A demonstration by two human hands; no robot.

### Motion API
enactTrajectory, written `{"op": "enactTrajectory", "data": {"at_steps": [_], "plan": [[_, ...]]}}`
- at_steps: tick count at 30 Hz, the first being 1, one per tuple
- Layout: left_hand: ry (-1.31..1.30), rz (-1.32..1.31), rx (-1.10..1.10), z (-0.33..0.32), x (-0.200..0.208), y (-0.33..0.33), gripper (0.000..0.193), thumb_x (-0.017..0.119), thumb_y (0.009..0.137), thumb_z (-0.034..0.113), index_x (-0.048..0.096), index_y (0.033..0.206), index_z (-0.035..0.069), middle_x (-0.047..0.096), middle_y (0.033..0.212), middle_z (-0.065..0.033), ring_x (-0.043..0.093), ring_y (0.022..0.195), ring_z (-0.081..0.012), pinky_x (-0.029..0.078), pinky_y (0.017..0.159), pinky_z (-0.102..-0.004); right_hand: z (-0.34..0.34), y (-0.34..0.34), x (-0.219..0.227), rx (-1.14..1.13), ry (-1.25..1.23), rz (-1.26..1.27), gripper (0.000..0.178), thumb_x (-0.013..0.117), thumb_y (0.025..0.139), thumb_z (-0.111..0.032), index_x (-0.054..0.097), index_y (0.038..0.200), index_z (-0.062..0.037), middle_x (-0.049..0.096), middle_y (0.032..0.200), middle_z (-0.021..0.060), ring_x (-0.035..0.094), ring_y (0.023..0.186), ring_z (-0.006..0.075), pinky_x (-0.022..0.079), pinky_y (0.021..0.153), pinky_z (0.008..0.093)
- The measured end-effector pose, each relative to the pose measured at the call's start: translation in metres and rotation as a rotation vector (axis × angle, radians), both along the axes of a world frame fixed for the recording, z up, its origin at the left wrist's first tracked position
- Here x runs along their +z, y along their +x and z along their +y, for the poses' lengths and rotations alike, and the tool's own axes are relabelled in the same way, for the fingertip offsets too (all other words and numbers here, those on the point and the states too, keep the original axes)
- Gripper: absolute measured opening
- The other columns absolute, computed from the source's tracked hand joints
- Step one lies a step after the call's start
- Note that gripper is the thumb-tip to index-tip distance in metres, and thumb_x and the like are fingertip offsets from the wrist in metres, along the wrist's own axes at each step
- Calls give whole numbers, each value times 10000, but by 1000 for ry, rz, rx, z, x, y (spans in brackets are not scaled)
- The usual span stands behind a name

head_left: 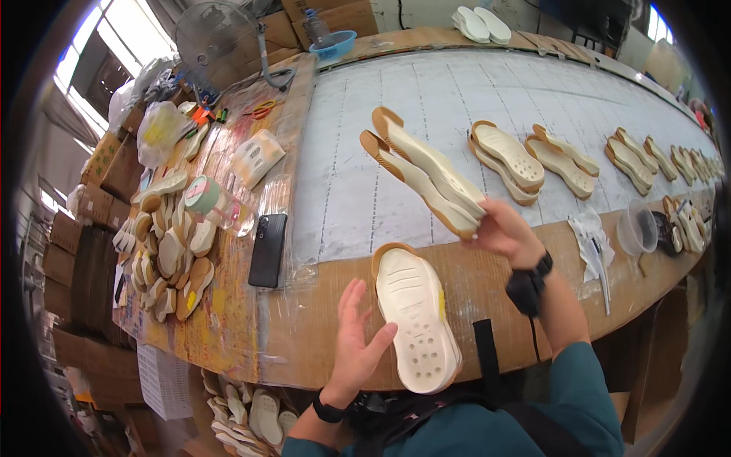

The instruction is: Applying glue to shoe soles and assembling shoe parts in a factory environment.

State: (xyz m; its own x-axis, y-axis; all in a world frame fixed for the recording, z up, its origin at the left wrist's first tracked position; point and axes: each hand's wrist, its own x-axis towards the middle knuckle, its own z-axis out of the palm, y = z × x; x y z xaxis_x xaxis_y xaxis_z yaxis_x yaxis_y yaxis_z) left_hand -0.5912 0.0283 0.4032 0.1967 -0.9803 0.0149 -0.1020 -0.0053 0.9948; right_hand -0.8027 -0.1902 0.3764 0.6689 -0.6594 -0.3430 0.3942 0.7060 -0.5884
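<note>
My right hand (pixel 506 232) is closed on the near ends of a pair of cream shoe soles (pixel 430 171) with tan edges. The two soles are held together on their sides, tilted, with their far ends over the pale table surface. Nearer to me, one cream sole (pixel 411 289) lies with its hollow, holed side up at the table's front edge; a yellow mark shows on its right rim. To its left, my left hand (pixel 354 343) has its fingers stretched and thumb apart, holding nothing. Its thumb tip is by that sole's edge; whether it touches I cannot tell.
More soles (pixel 510 156) stretch in a row to the right. On the left are a sole pile (pixel 171 251), a black phone (pixel 268 250), a jar with a green lid (pixel 204 194) and a tissue pack (pixel 257 158). A clear plastic tub (pixel 637 228) stands at right.
</note>
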Motion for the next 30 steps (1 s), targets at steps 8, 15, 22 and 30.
{"op": "enactTrajectory", "data": {"at_steps": [8,15,22,30], "plan": [[-58,466,-278,-43,48,-26,768,595,778,76,80,1348,56,233,1350,-150,268,1234,-235,271,976,-374,96,-7,62,53,-89,-167,487,478,807,-108,335,1272,-81,449,1195,69,454,1090,197,383,895,423],[20,1021,-246,-38,43,-24,494,511,847,175,295,1282,83,405,1251,-106,399,1154,-242,320,972,-403,114,-3,86,-124,-825,362,557,600,774,-107,344,1259,-10,471,1175,100,465,1050,179,395,875,328],[18,1265,-124,-38,37,-34,530,484,858,221,240,1313,102,344,1309,-106,329,1212,-268,293,996,-445,137,17,77,-619,-1417,268,800,782,586,-232,367,1227,7,434,1221,172,415,1131,315,336,934,361],[-56,1128,-107,-31,24,-33,591,506,843,238,209,1326,75,290,1345,-99,284,1238,-266,205,1042,-434,150,16,77,-414,-1285,246,855,752,589,-120,279,1289,11,337,1311,185,365,1198,273,290,976,326]]}}
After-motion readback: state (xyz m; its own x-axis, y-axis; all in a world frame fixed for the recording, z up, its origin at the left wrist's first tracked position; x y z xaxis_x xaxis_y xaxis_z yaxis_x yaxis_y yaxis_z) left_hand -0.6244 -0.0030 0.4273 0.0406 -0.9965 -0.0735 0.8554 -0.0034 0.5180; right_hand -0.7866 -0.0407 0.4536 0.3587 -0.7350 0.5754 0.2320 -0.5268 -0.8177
